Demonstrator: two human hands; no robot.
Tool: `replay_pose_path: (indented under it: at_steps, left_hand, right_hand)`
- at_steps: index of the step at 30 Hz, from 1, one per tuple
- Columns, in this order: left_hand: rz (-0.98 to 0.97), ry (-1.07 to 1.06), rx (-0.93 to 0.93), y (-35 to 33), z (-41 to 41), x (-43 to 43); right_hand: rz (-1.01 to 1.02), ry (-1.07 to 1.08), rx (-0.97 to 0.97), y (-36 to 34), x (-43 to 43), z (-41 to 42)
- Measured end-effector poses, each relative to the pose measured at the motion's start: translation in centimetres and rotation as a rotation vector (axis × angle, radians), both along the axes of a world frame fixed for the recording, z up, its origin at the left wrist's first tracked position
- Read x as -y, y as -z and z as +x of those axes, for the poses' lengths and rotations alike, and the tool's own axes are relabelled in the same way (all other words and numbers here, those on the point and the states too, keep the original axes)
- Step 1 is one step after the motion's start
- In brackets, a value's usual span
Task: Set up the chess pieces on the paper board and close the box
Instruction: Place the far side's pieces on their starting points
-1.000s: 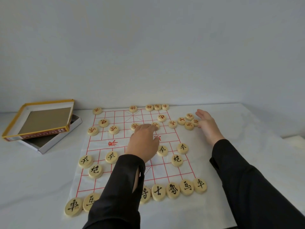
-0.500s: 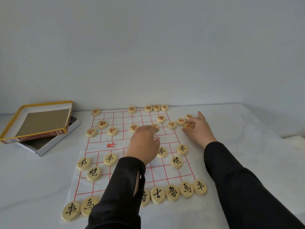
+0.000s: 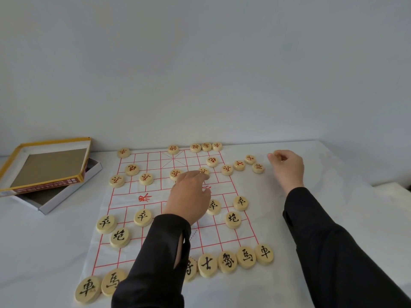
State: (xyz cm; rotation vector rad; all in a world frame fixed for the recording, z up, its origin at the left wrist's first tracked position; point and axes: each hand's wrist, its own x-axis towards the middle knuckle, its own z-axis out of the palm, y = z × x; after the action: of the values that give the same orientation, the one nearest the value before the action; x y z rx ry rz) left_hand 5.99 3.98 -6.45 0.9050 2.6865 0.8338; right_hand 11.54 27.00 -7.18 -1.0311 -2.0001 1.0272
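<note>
Left hand (image 3: 189, 196) lies stretched over the middle of the paper board (image 3: 126, 203), fingertips down on a red piece (image 3: 204, 171) in the board's far half. From behind the knuckles I cannot tell whether it pinches the disc or only touches it. Off the board's far right corner, the right hand (image 3: 287, 167) has its fingers curled round a pale disc (image 3: 276, 152), of which only a sliver of rim shows. Three loose red pieces (image 3: 250, 159) sit close together on the table (image 3: 33, 241) between that hand and the board's right edge. Right of the board the tabletop carries on some way before its edge. Left of the board sits the box (image 3: 66, 196), open, with its yellow-rimmed lid (image 3: 44, 167) lying askew on top, inside up and cut off by the frame. Black pieces (image 3: 246, 256) line the board's near edge. The left sleeve (image 3: 160, 252) covers the middle of that row and half hides one disc. The board's far edge almost meets the wall (image 3: 200, 63).
</note>
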Motion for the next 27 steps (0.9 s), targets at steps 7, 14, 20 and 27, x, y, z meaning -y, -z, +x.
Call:
replay_pose_path:
  at_steps: [7,14,20,27]
  left_hand:
    - [-0.009,0.002,-0.008,0.0,0.1,-0.1]
    - [-0.034,0.008,0.005,0.2,0.1,-0.1]
    - [-0.034,0.007,0.001,0.2,0.1,-0.3]
    - [-0.026,0.014,-0.005,0.0,0.2,-0.3]
  right_hand:
    - [0.219,-0.183,0.298,1.6,1.4,-0.5]
    - [0.303,-0.227,0.326,1.9,1.6,-0.8]
    - [0.204,-0.217,0.134,-0.3,1.6,-2.0]
    - [0.243,-0.447,0.353,-0.1,2.2,-3.6]
